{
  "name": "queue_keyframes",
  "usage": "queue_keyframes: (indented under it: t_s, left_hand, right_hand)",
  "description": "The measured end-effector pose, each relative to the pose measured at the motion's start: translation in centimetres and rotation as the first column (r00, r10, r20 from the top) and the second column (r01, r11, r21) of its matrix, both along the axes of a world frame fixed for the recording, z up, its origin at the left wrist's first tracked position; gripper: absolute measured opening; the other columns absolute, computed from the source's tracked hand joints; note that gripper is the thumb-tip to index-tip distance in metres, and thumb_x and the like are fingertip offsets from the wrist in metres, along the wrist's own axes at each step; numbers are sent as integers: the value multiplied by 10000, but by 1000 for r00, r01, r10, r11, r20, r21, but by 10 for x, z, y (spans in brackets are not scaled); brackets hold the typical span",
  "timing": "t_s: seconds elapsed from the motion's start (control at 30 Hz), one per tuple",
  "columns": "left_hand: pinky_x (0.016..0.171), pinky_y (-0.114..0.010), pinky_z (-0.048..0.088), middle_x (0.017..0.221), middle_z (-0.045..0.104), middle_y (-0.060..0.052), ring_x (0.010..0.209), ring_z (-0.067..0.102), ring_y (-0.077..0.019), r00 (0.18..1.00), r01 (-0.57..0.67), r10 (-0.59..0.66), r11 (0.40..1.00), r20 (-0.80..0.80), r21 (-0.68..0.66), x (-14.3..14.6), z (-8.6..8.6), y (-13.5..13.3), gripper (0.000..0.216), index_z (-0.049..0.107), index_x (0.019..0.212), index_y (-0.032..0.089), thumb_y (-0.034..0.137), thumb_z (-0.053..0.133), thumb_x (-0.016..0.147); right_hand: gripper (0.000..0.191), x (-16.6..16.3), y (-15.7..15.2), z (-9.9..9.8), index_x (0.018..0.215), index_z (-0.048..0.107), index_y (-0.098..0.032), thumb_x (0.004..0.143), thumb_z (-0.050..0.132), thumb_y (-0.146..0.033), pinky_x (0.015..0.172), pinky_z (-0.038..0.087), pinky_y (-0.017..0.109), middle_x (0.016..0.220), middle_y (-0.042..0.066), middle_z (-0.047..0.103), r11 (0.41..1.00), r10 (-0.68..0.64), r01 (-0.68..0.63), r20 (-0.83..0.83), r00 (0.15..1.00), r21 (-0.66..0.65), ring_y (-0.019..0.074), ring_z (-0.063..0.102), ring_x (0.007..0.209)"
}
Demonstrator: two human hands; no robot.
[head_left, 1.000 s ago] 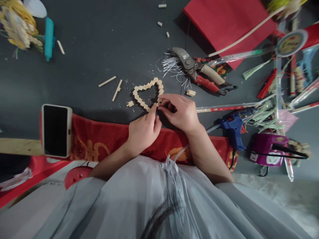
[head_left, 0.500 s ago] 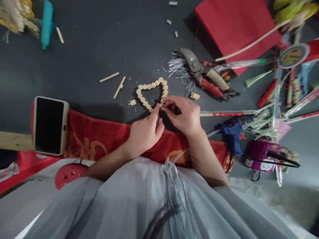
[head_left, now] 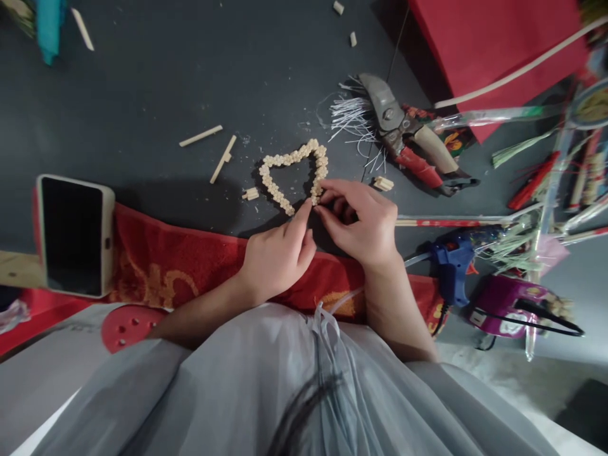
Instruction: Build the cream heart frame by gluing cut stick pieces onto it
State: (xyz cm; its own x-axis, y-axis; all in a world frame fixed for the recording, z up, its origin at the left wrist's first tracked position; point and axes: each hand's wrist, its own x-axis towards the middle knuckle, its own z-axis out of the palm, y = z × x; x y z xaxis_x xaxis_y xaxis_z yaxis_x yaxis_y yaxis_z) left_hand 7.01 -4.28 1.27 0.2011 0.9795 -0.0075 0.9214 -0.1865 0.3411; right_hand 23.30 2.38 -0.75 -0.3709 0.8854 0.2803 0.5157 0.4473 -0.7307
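Observation:
A heart outline made of small pale wooden pieces (head_left: 291,166) lies on the dark table (head_left: 190,82). My left hand (head_left: 278,256) is curled, its forefinger tip pressed to the heart's lower point. My right hand (head_left: 361,218) pinches the heart's lower right end between thumb and fingers. Both hands meet at the open gap in the heart's bottom. A short pale wooden piece (head_left: 249,194) lies just left of the heart.
Pruning shears (head_left: 408,142) lie right of the heart beside white strands. A blue glue gun (head_left: 451,259), a purple device (head_left: 510,304), a phone (head_left: 72,235) on a red towel (head_left: 180,259), red paper (head_left: 494,44) and loose pale sticks (head_left: 223,158) surround them.
The view has shifted slightly, so everything sits a little to the right and higher. Both hands stay at the heart's lower end, fingers adjusting there.

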Motion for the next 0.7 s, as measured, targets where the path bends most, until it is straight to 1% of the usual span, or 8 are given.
queue_keyframes:
  t_s: [0.1, 0.3, 0.47, 0.6, 0.7]
  left_hand:
    - [519, -240, 447, 738, 758, -12, 608, 708, -151, 1000, -4, 4, 1000, 11, -11, 0, 0, 0, 446, 584, 1375, 142, 242, 467, 956]
    - [557, -210, 456, 717, 743, 2, 628, 703, -130, 1000, -6, 8, 999, 27, -45, -1, 0, 0, 446, 586, 1379, 158, 268, 468, 963]
    - [569, -229, 470, 740, 746, -16, 621, 693, -144, 998, -8, 9, 1000, 66, -23, -1, -1, 0, 449, 591, 1376, 132, 245, 445, 967]
    - [553, -224, 460, 703, 736, -2, 622, 701, -139, 999, -12, 13, 999, 29, -46, 0, -1, 1, 440, 596, 1362, 147, 262, 453, 961]
    - [543, -223, 450, 684, 731, 2, 615, 700, -134, 1000, -6, 7, 999, 18, -48, 0, 0, 2, 436, 596, 1354, 146, 263, 461, 957]
  right_hand:
    - [272, 1, 1, 0, 1148, 691, -215, 897, 594, -178, 695, 592, 274, 849, 17, 726, 1000, 6, -5, 35, 999, -18, 135, 660, 692]
    - [287, 2, 4, 0, 1182, 701, -192, 933, 558, -175, 763, 600, 280, 933, 49, 716, 998, 50, -48, 41, 998, -44, 148, 690, 813]
    - [309, 1, 4, 0, 1195, 706, -198, 948, 522, -174, 779, 592, 282, 979, 57, 704, 998, 41, -39, 68, 997, -44, 151, 686, 854]
    - [337, 0, 4, 1, 1230, 692, -220, 953, 505, -178, 815, 595, 311, 986, 58, 704, 996, 43, -36, 100, 994, -78, 174, 679, 895]
    - [362, -1, 4, 1, 1273, 671, -239, 961, 491, -198, 814, 593, 320, 997, 58, 698, 995, 54, -42, 131, 990, -93, 185, 673, 920]
